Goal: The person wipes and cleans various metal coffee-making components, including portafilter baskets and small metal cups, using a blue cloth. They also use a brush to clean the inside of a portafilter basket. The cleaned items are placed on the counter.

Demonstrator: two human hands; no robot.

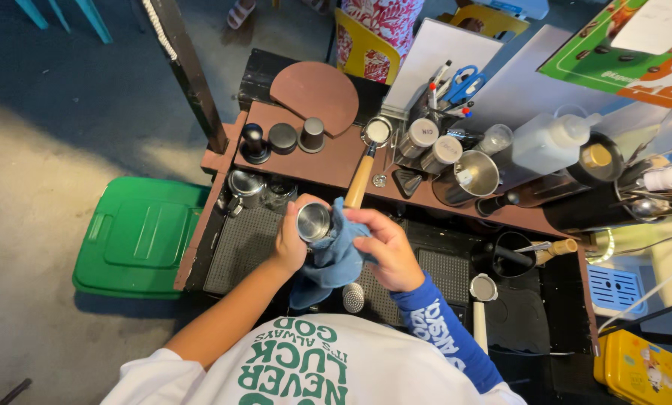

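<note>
Cup (314, 222), small steel, mouth up over the grated tray (240, 247), gripped round its wall by left hand (291, 241) so right hand (384, 251), fingers closed on blue cloth (334, 259), can press the cloth against its side.

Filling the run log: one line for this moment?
left hand: holds metal cup | right hand: holds blue cloth against cup
</note>
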